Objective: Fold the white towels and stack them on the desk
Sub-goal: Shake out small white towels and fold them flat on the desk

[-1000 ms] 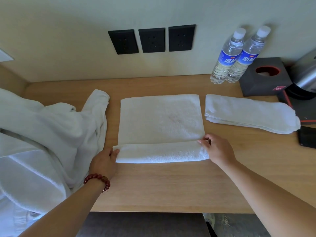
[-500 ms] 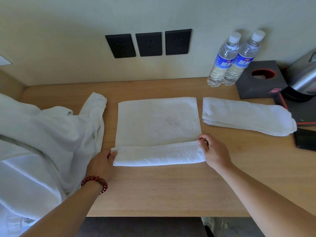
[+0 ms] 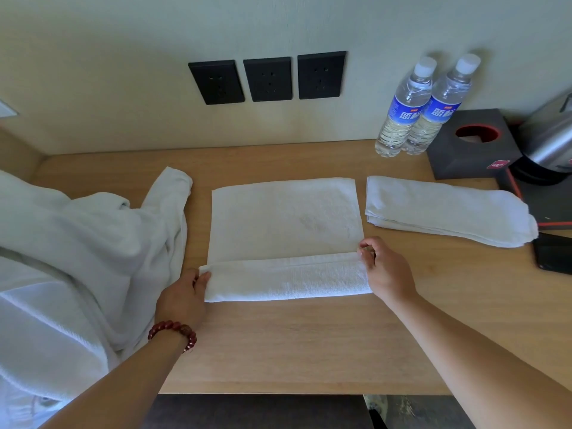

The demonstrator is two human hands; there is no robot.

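Pale wall backs a wooden desk (image 3: 309,345), and I take the white towel (image 3: 284,218) spread flat at the desk's middle as my landmark. Its near edge is turned up and over into a narrow folded band along the front. My left hand (image 3: 182,295) grips the band's left end, thumb on top and fingers tucked out of sight beneath the cloth. My right hand (image 3: 387,267) pinches the band's right end at the corner, thumb and forefinger closed on the fabric, the other fingers curled.

Just right of the towel, apart from it, lies a folded towel (image 3: 445,209), long and flat. Behind that one stand two water bottles (image 3: 424,109) touching each other against the wall, with a dark tissue box (image 3: 470,147) beside them and a metal kettle (image 3: 551,140) at the far right edge. A dark flat object (image 3: 554,252) sits close beyond the folded towel's right end; I cannot tell what it is.

Left of the towel, a heap of white cloth (image 3: 77,249) crowds close to my left hand. Three black wall sockets (image 3: 267,77) sit above the towel. A red bead bracelet (image 3: 173,332) circles my left wrist.
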